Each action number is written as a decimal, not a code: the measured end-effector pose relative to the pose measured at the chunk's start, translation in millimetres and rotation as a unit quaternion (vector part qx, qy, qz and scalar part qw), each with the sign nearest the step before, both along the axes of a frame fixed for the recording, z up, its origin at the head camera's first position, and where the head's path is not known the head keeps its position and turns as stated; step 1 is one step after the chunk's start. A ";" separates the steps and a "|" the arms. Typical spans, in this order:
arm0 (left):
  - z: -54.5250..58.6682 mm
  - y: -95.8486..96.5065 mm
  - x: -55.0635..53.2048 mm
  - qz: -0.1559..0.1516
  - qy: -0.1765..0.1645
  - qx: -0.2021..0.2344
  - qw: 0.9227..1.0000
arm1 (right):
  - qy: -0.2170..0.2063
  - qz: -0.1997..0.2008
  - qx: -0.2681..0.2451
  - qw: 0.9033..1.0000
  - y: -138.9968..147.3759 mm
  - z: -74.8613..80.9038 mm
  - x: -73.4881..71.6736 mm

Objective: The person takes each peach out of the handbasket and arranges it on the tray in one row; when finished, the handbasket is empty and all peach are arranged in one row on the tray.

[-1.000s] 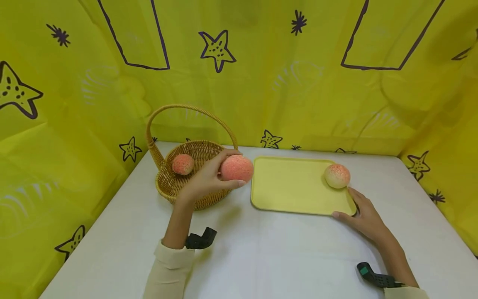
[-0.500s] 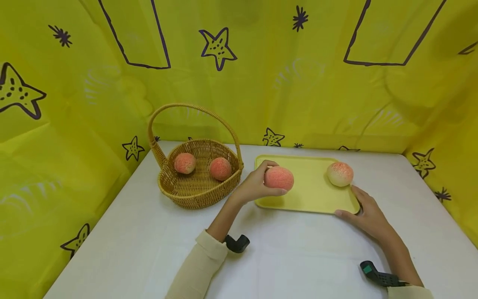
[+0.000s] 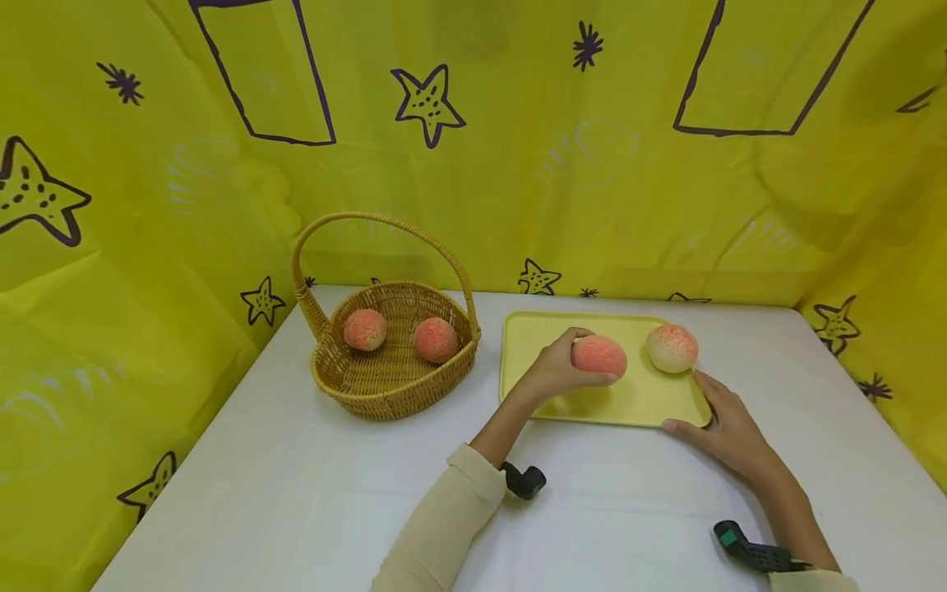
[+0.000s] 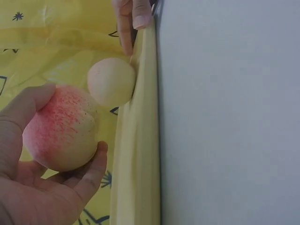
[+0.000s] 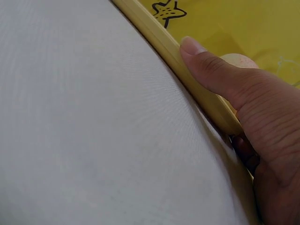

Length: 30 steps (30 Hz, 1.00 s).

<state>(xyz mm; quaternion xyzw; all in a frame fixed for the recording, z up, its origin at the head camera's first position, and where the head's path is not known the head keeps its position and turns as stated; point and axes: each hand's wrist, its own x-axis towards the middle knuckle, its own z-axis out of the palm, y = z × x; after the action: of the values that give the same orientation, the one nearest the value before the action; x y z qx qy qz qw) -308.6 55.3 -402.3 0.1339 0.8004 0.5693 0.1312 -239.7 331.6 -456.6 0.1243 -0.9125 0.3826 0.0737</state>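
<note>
My left hand [image 3: 556, 368] grips a pink peach [image 3: 601, 359] above the yellow tray [image 3: 528, 337]. In the left wrist view, the thumb and fingers curl round this peach [image 4: 65, 136], which is red-speckled on one side and cream on the other. A second peach [image 3: 672, 349] sits at the tray's right end, close to the held one. At the tray's near right corner, my right hand [image 3: 728, 427] holds the rim; its thumb [image 5: 206, 63] lies over the near edge in the right wrist view. The fingers under or behind the corner are mostly hidden there.
Left of the tray stands a wicker basket [image 3: 395, 403] with a tall arched handle [image 3: 385, 220]. Two peaches lie in it, one to the left [image 3: 366, 330] and one to the right [image 3: 436, 340]. A yellow patterned curtain [image 3: 488, 189] hangs behind the white table [image 3: 296, 501].
My left hand has carried its peach rightward from over the basket to over the tray, uncovering the basket's right-hand peach. My right hand has stayed at the tray corner.
</note>
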 end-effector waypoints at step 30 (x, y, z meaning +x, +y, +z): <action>-23.9 70.3 -37.4 0.115 0.001 -0.031 0.993 | -0.015 -0.013 0.010 1.000 -0.2 1.8 0.5</action>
<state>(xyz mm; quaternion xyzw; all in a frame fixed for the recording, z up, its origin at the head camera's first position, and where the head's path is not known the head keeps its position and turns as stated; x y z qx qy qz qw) -346.0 125.6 -426.2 0.0378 0.8278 0.5555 0.0683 -239.2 331.5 -454.8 0.1075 -0.9189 0.3743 0.0632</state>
